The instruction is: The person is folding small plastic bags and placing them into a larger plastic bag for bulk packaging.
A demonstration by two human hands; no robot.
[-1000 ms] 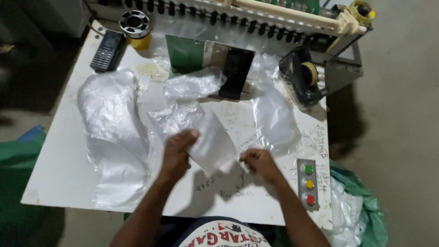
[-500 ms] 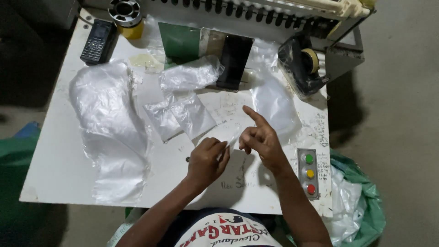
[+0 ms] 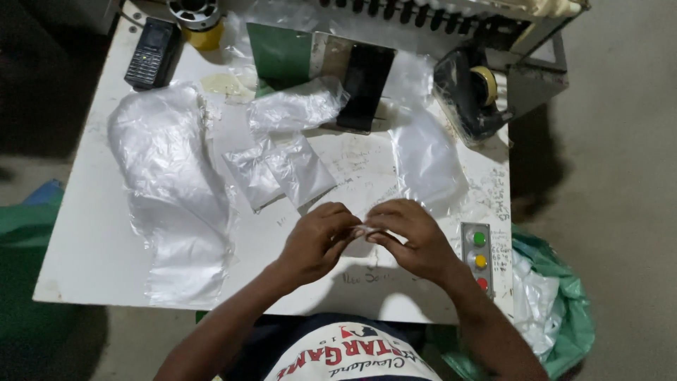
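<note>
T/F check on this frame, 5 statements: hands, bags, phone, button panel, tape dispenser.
1. Both hands meet over the table's near edge, the left hand and right hand pinching a small clear piece between the fingertips. True.
2. The black keypad phone lies at the table's near right corner. False: it is at the far left corner.
3. The button panel shows green, yellow and red buttons, right of the right hand. True.
4. The large clear plastic bag hangs off the table's right side. False: it lies flat on the left part of the white table.
5. The tape dispenser sits at the far right. True.
</note>
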